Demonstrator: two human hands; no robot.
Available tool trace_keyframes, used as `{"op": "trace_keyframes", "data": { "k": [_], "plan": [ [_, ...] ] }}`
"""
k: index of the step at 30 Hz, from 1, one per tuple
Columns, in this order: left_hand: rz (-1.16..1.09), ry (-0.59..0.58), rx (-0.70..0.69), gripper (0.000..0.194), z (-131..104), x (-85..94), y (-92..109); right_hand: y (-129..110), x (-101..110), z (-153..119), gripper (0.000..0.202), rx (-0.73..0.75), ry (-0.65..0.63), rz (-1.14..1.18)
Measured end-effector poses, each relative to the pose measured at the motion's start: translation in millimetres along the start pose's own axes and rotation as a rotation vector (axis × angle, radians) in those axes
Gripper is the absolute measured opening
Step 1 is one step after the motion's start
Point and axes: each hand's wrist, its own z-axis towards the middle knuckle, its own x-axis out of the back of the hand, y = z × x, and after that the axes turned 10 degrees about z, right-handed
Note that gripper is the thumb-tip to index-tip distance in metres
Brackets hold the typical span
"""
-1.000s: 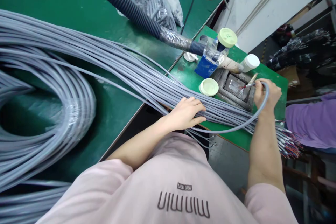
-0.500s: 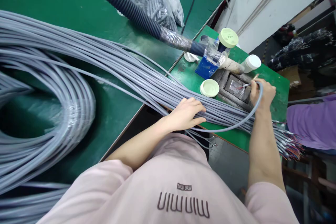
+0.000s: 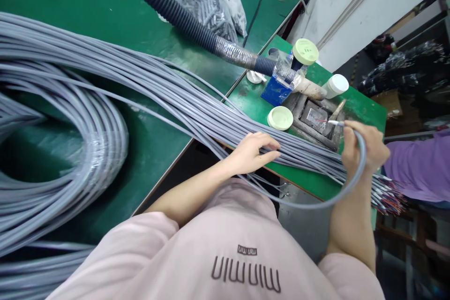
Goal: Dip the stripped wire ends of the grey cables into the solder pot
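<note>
My right hand (image 3: 367, 147) pinches one grey cable (image 3: 318, 206) near its end; the cable's white tip with thin wires points left, over the small metal pot (image 3: 316, 118). From that grip the cable sags in a loop toward my body. My left hand (image 3: 253, 151) rests on the thick bundle of grey cables (image 3: 207, 115), its thumb and fingers apart. The bundle runs under my right wrist, and its stripped, coloured wire ends (image 3: 390, 197) fan out at the right.
A black corrugated hose (image 3: 183, 21) ends above the pot beside a blue box (image 3: 276, 90). Around them are a pale open lid (image 3: 280, 118), a white jar (image 3: 337, 85) and a yellow-lidded container (image 3: 305, 51). Coiled cables (image 3: 105, 150) lie left. A person's purple sleeve (image 3: 420, 166) is at the right.
My right hand has moved right and toward my body, drawing the cable end back from the pot's middle. The cable's loop hangs lower. My left hand has shifted slightly right.
</note>
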Motion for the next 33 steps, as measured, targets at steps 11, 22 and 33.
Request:
{"op": "trace_keyframes", "data": {
  "k": [11,22,33],
  "plan": [
    [-0.986,-0.107,0.152,0.043,3,-61.7,21,-81,0,-114,0.056,0.045,-0.094,0.453],
    [-1.014,-0.175,0.227,0.04,-6,-75.1,15,-87,1,-138,0.042,-0.292,-0.074,0.683],
    [-1.022,-0.181,0.281,0.042,-5,-72.2,21,-92,2,-140,0.04,-0.357,-0.075,0.715]
  ]
}}
